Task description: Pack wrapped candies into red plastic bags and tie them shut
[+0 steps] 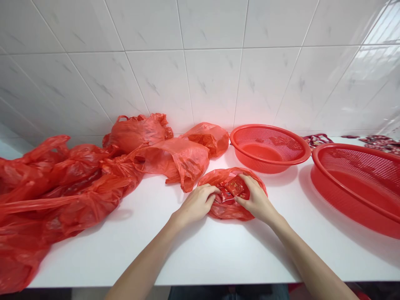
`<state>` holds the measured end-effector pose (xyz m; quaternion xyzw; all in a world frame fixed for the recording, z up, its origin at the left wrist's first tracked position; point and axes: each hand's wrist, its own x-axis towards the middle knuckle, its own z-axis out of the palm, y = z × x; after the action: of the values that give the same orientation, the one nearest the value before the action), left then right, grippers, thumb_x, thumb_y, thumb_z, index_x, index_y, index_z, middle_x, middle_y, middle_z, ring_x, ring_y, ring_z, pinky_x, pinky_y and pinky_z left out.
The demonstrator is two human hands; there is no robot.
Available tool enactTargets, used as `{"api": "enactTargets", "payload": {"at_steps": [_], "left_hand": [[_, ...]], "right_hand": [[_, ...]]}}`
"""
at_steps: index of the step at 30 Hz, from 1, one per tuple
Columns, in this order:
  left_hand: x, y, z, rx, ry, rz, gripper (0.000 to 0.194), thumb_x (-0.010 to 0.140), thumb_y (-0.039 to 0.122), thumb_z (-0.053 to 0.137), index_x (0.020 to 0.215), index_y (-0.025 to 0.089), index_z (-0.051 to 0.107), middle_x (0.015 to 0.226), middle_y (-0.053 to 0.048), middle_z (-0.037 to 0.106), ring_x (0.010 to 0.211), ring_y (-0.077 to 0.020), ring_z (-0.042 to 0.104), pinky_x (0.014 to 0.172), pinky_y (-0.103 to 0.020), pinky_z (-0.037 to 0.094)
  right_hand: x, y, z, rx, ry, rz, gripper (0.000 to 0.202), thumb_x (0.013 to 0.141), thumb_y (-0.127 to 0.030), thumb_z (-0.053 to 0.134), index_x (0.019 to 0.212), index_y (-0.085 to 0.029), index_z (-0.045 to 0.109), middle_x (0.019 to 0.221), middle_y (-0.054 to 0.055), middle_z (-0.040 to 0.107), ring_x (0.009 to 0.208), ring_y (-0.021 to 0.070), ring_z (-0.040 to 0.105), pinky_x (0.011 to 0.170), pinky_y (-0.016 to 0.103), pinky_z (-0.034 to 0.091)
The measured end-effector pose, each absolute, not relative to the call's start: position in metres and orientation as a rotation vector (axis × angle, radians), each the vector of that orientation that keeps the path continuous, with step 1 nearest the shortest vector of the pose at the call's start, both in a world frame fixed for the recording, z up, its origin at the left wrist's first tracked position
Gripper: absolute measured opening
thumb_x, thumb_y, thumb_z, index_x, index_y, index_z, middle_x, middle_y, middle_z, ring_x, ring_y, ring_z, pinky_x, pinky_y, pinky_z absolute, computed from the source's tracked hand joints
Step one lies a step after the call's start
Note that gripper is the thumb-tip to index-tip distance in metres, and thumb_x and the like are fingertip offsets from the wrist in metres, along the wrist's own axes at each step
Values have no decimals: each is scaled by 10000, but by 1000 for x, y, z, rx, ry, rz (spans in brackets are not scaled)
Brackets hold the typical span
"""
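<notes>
A rolled-down red plastic bag (pixel 233 214) lies on the white table in front of me, its mouth facing up. Inside it are shiny red packets (pixel 236 186) with gold print. My left hand (pixel 198 203) reaches over the bag's left rim, its fingers curled and pinching the edge of a packet with a pale border. From the right side, my right hand (pixel 256 199) grips a packet between its thumb and fingers. The fingertips of both hands are partly hidden among the packets.
Behind the bag, to the right, stands a round red mesh basket (pixel 270 162); a larger red basket (pixel 353 200) is farther right. Crumpled red plastic bags (pixel 78 187) cover the left side. Patterned red items (pixel 383 143) lie by the tiled wall (pixel 212 83).
</notes>
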<state>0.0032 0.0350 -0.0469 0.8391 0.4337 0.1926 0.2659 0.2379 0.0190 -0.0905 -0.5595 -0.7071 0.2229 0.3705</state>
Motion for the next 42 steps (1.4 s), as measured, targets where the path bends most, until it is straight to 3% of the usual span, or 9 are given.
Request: {"api": "enactTargets", "payload": {"at_steps": [5, 10, 18, 21, 25, 29, 34, 42], "left_hand": [[1, 29, -39, 2311, 1194, 232, 371, 739, 164, 666, 1096, 243, 726, 1008, -44, 688, 927, -249, 660, 746, -309, 469], [2, 28, -41, 2349, 1255, 114, 287, 776, 198, 670, 1053, 242, 733, 999, -48, 634, 922, -244, 647, 722, -303, 442], [0, 33, -43, 2353, 1244, 238, 78, 805, 235, 686, 871, 216, 723, 906, -32, 623, 803, -198, 611, 653, -284, 402], [2, 34, -43, 2316, 1235, 408, 57, 809, 235, 690, 859, 211, 706, 883, -23, 641, 813, -197, 615, 678, -288, 424], [6, 33, -42, 2202, 1167, 668, 55, 837, 250, 676, 873, 219, 704, 870, -7, 685, 769, -174, 616, 685, -283, 445], [8, 31, -43, 2186, 1108, 879, 39, 855, 238, 669, 867, 217, 700, 876, -5, 690, 720, -146, 602, 679, -272, 467], [12, 28, -48, 2270, 948, 1135, 141, 915, 191, 585, 929, 228, 720, 961, -48, 697, 879, -175, 676, 809, -300, 542], [19, 23, -51, 2225, 857, 1342, 229, 921, 187, 568, 1091, 234, 714, 1178, -86, 679, 1072, -209, 679, 944, -355, 570]], "right_hand": [[233, 17, -90, -1385, -2005, 591, 758, 738, -240, 753, 1459, -238, 516, 1548, 162, 468, 1484, 387, 348, 1188, 602, 320], [224, 10, -87, -1265, -2160, 637, 680, 765, -209, 734, 1424, -222, 567, 1620, 165, 374, 1529, 383, 262, 1208, 613, 279], [224, 9, -88, -1197, -2132, 637, 636, 772, -203, 719, 1395, -239, 593, 1592, 147, 426, 1506, 384, 317, 1189, 621, 319], [222, 9, -82, -1155, -2047, 653, 518, 814, -232, 687, 1329, -239, 629, 1460, 145, 570, 1413, 374, 462, 1138, 610, 401], [218, 4, -68, -1077, -1894, 746, 392, 877, -257, 638, 1269, -254, 641, 1256, 107, 698, 1163, 306, 657, 988, 510, 544], [215, 0, -60, -1058, -1771, 915, 333, 896, -383, 681, 1199, -247, 658, 1214, 83, 727, 1133, 284, 681, 966, 449, 557], [213, 1, -58, -1021, -1606, 1096, 328, 930, -492, 646, 1107, -218, 688, 1011, 77, 767, 959, 248, 726, 854, 391, 576], [216, 1, -53, -898, -1307, 1310, 440, 759, -416, 846, 1107, -229, 653, 825, 13, 753, 780, 211, 739, 835, 402, 590]]}}
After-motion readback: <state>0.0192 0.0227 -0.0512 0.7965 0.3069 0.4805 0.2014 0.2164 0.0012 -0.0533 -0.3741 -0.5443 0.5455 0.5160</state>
